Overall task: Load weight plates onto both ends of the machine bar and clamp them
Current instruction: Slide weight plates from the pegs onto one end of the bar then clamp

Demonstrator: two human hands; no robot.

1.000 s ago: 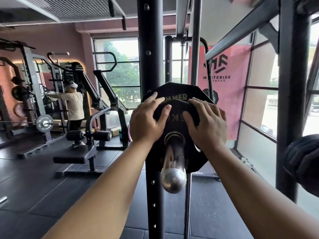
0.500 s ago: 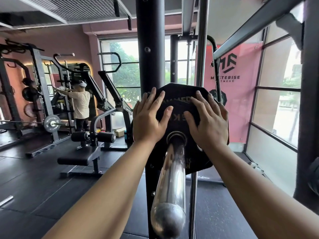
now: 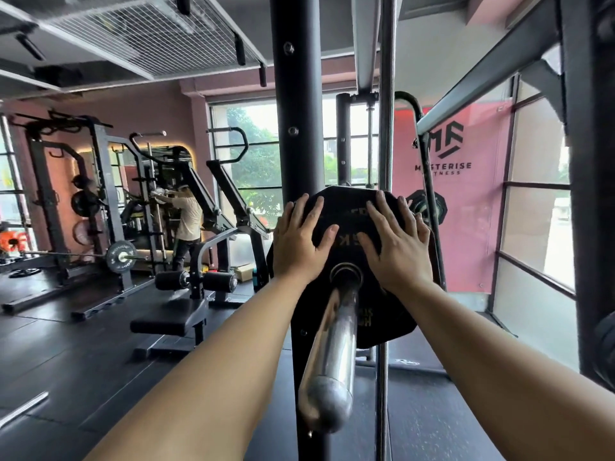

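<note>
A black weight plate (image 3: pixel 382 324) with gold lettering sits on the chrome sleeve of the machine bar (image 3: pixel 332 357), far down it, close to the black upright post (image 3: pixel 296 128). My left hand (image 3: pixel 299 244) lies flat on the plate's upper left face, fingers straight. My right hand (image 3: pixel 396 247) presses flat on the upper right face, fingers spread. The bar's rounded end points toward me, bare of any clamp. The plate's upper lettering is hidden under my hands.
A chrome guide rod (image 3: pixel 386 128) runs vertically just right of the plate. A dark frame post (image 3: pixel 589 194) stands at far right. A padded bench machine (image 3: pixel 186 311), a rack with a loaded barbell (image 3: pixel 121 256) and another person (image 3: pixel 188 224) are at left.
The plate has slid farther along the sleeve away from me, both flat hands going with it. More bare chrome now shows between the plate and the bar's end.
</note>
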